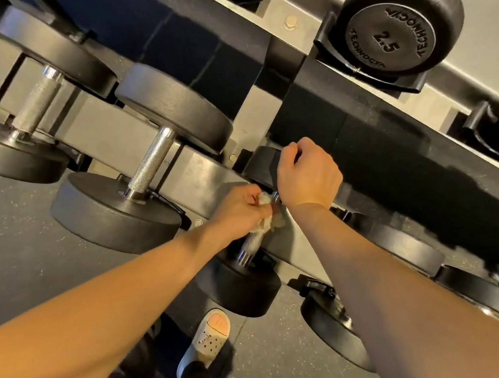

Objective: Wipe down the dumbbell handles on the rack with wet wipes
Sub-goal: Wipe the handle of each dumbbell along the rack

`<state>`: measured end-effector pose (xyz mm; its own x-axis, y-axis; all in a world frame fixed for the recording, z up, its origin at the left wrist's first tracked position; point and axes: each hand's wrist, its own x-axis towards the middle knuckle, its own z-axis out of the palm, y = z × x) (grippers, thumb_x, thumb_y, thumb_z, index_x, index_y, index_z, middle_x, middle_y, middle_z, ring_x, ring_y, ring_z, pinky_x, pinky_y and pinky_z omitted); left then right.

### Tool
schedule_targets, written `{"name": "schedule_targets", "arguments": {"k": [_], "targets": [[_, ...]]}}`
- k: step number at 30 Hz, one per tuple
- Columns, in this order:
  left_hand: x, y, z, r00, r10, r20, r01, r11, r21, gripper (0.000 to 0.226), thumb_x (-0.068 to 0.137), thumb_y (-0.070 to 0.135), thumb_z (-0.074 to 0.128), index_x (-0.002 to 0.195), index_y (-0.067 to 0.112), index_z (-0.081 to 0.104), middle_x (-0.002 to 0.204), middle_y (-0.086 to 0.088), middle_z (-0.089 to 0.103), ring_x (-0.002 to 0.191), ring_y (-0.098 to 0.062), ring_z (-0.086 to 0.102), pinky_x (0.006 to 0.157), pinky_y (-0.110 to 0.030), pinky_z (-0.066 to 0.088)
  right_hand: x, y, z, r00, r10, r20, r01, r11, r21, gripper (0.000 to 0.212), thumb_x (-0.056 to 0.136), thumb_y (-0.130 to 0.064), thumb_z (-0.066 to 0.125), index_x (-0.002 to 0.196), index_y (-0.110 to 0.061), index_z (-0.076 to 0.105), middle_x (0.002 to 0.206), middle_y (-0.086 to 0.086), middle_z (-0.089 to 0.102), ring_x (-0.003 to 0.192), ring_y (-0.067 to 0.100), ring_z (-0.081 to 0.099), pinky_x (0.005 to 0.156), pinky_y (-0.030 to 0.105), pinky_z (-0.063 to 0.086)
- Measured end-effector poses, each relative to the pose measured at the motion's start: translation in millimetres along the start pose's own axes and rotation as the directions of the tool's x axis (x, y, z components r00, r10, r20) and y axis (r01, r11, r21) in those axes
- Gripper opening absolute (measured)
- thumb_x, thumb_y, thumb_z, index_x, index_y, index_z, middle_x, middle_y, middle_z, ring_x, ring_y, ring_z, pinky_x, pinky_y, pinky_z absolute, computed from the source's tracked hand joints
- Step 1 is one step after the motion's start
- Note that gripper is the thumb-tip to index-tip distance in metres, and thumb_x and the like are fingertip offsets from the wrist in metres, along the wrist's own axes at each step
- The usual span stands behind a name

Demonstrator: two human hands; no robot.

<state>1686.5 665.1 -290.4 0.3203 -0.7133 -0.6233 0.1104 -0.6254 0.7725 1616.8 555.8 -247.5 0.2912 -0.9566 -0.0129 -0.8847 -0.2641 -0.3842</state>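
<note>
While a black round dumbbell head above reads "TECHNOGYM 2.5", my left hand clamps a crumpled white wet wipe round a racked knurled steel handle; my right hand grips its far black head.

Lettering on one dumbbell end face

The round black end face of the small dumbbell, sitting in its cradle on the upper tier of the rack, carries the raised number "2.5" at its centre. Raised brand lettering runs twice around the rim of the same face, once above the number and once below. It reads approximately "TECHNOGYM", and the last letters are hard to make out. All of it appears tilted and partly upside down from the head view. A small mark on the side of the pale sandal is too small to read.
</note>
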Motion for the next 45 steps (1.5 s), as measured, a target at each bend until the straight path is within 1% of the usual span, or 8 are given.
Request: {"name": "schedule_targets", "arguments": {"k": [7, 16, 23, 28, 35, 38, 41, 45], "targets": [[-15.1, -30.1, -10.5, 0.983, -0.130, 0.127, 0.081, 0.939, 0.334, 0.024, 0.083, 0.030, 0.084, 0.072, 0.021, 0.066, 0.064, 0.006, 0.061, 0.063, -0.012, 0.059, 0.066, -0.032, 0.048, -0.6, -2.0, -2.7, 1.000, 0.010, 0.021, -0.010, 1.000, 0.001, 0.033, 0.104, -0.038, 0.045, 0.073, -0.027, 0.052, 0.063, -0.009, 0.051, 0.056, 0.007, 0.050, 0.051, 0.021, 0.032], [-28.1, -14.6, -26.4, 0.987, -0.008, 0.159, -0.130, 0.538, 0.833, 0.034, 0.082, 0.048, 0.080, 0.097, 0.023, 0.062, 0.107, -0.002, 0.058, 0.087, -0.019, 0.056, 0.069, -0.031, 0.040, -3.2, -4.4, -7.6, 0.999, 0.036, 0.026, -0.037, 0.999, 0.025, 0.032, 0.104, -0.037, 0.046, 0.076, -0.025, 0.055, 0.064, -0.008, 0.053, 0.056, 0.007, 0.051, 0.052, 0.019, 0.031], [-48.8, 35.5, -99.5, 0.975, 0.217, 0.047, -0.164, 0.563, 0.810, 0.027, 0.093, 0.038, 0.072, 0.083, 0.015, 0.062, 0.081, 0.003, 0.059, 0.080, -0.021, 0.059, 0.071, -0.033, 0.043, -8.8, -10.3, -17.9, 0.999, 0.028, 0.041, -0.034, 0.989, 0.142, 0.027, 0.103, -0.032, 0.051, 0.082, -0.017, 0.060, 0.077, 0.001, 0.061, 0.069, 0.015, 0.056, 0.067, 0.032, 0.048], [-54.1, 43.0, -144.9, 0.981, 0.186, -0.058, -0.108, 0.769, 0.630, 0.023, 0.086, 0.028, 0.081, 0.077, 0.021, 0.061, 0.071, 0.000, 0.064, 0.065, -0.013, 0.061, 0.059, -0.030, 0.045, -74.7, -50.3, -19.9, 0.953, -0.286, 0.096, 0.235, 0.904, 0.358, 0.025, 0.097, -0.029, 0.063, 0.121, -0.024, 0.062, 0.119, -0.006, 0.058, 0.100, 0.010, 0.059, 0.088, 0.032, 0.053], [-70.2, 47.4, -187.5, 0.998, -0.009, 0.068, -0.003, 0.986, 0.164, 0.021, 0.084, 0.006, 0.061, 0.093, -0.009, 0.071, 0.075, -0.018, 0.069, 0.067, -0.024, 0.064, 0.071, -0.037, 0.056, -122.4, -105.8, 17.9, 0.929, -0.234, 0.287, -0.024, 0.735, 0.678, 0.021, 0.096, -0.024, 0.069, 0.116, -0.018, 0.073, 0.108, -0.001, 0.075, 0.097, 0.016, 0.068, 0.087, 0.036, 0.055], [-75.0, 27.2, -211.7, 0.980, 0.086, -0.181, -0.053, 0.982, 0.181, 0.021, 0.094, 0.006, 0.054, 0.091, 0.002, 0.074, 0.077, -0.009, 0.072, 0.072, -0.019, 0.065, 0.073, -0.034, 0.054, -117.8, -112.8, 32.7, 0.920, -0.149, 0.363, -0.168, 0.686, 0.708, 0.008, 0.095, -0.018, 0.071, 0.090, -0.015, 0.076, 0.082, 0.002, 0.074, 0.077, 0.018, 0.067, 0.073, 0.038, 0.056], [-72.3, -8.4, -232.5, 0.810, 0.082, -0.581, 0.028, 0.984, 0.178, 0.024, 0.096, 0.022, 0.052, 0.092, 0.007, 0.070, 0.084, -0.011, 0.068, 0.079, -0.024, 0.062, 0.073, -0.037, 0.051, -111.1, -113.9, 52.3, 0.917, -0.030, 0.398, -0.263, 0.704, 0.660, 0.015, 0.093, -0.020, 0.072, 0.084, -0.029, 0.063, 0.079, 0.000, 0.071, 0.076, 0.021, 0.069, 0.073, 0.042, 0.059], [-61.6, -35.9, -214.5, 0.749, -0.166, -0.641, 0.244, 0.969, 0.034, 0.022, 0.098, 0.036, 0.048, 0.105, 0.020, 0.062, 0.119, -0.011, 0.064, 0.112, -0.035, 0.058, 0.097, -0.047, 0.048, -99.7, -128.6, 76.4, 0.883, -0.119, 0.453, -0.192, 0.790, 0.582, 0.017, 0.088, -0.020, 0.078, 0.082, -0.025, 0.062, 0.083, -0.004, 0.067, 0.078, 0.013, 0.064, 0.071, 0.030, 0.052]]}}
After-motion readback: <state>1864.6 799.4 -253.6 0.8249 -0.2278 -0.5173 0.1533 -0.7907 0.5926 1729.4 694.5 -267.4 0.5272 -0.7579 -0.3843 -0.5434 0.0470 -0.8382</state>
